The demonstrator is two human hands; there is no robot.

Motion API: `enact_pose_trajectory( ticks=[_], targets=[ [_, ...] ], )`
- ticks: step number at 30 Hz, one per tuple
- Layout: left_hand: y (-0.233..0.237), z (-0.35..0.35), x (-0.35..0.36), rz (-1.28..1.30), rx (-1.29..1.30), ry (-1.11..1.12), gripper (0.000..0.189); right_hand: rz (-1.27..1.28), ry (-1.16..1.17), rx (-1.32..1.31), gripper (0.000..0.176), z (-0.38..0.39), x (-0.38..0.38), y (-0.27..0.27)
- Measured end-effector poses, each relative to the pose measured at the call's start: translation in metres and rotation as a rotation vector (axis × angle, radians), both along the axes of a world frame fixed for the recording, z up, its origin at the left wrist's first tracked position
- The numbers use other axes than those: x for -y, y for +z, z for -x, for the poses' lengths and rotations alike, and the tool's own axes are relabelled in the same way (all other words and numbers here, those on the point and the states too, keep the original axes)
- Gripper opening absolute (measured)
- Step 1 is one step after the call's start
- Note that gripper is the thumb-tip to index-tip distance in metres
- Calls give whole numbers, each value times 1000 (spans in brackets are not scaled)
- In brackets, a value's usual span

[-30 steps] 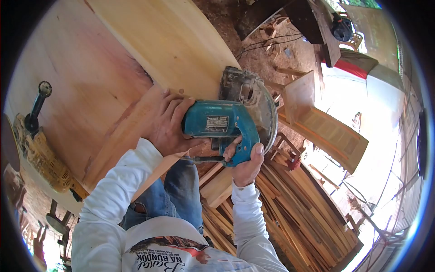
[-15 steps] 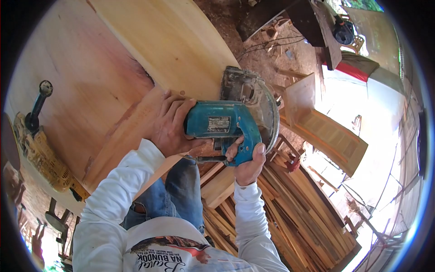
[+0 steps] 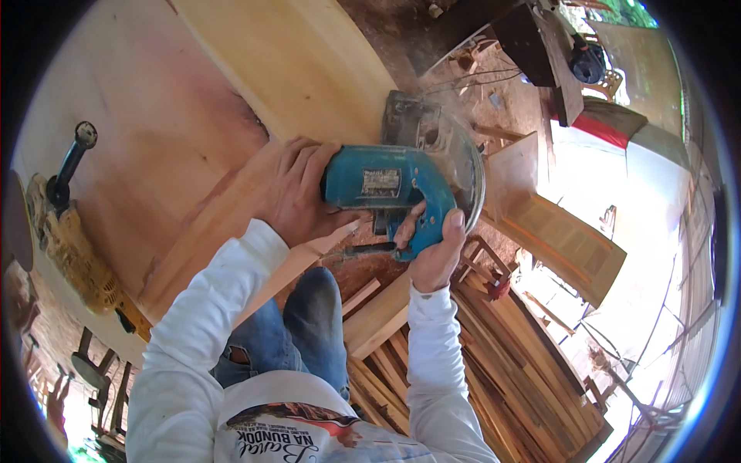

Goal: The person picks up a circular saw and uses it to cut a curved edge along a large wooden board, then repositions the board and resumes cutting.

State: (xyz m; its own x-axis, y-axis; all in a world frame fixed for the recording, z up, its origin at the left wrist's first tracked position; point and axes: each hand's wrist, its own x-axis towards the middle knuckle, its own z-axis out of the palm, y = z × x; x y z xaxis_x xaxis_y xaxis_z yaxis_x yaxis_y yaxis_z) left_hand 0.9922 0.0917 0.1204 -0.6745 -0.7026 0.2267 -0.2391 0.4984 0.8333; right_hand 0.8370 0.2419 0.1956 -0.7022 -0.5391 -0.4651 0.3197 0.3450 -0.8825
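Two hands: left hand and right hand, set apart, both in contact with one circular saw.
Right hand: clamped around the rear handle, fingers through the handle opening, thumb along the outer side.
Left hand: fingers bent against the end of the motor housing, thumb extended below it; whether the hand grips the housing or only steadies it cannot be told.
Circular saw: teal body lying crosswise, blade guard to the right, base at the right-hand edge of the wooden panel. Blade contact is hidden.
Dust: pale haze around the guard.
Wooden panel: reddish area at left, pale yellow board beside it.
Yellow power tool: on the left part of the panel, well apart from the saw, black side handle projecting upward in the view.
Timber stack: long strips at lower right, below the saw.
Wooden furniture piece: right of the saw, on the far side of the timber.
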Motion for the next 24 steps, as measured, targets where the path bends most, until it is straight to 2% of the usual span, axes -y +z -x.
enact_pose_trajectory(
  ticks=[6, 12, 15, 18, 24],
  targets=[
    [-4, 3, 3, 5, 8, 11, 104, 2, -16, 1, 77, 1, 7, 1],
    [-7, -7, -14, 33, 25, -19, 106, -20, -64, 21, 76, -17, -18, 2],
    [-9, -14, -21, 32, 18, -56, 104, 0, -56, 36, 68, -27, -29, 5],
    [-7, -19, -24, 12, 13, -77, 102, 12, -78, 38, 77, -32, -38, 0],
    [-14, -21, -28, -6, -28, -76, 103, 0, -89, 56, 78, -34, -39, 3]
  ],
)
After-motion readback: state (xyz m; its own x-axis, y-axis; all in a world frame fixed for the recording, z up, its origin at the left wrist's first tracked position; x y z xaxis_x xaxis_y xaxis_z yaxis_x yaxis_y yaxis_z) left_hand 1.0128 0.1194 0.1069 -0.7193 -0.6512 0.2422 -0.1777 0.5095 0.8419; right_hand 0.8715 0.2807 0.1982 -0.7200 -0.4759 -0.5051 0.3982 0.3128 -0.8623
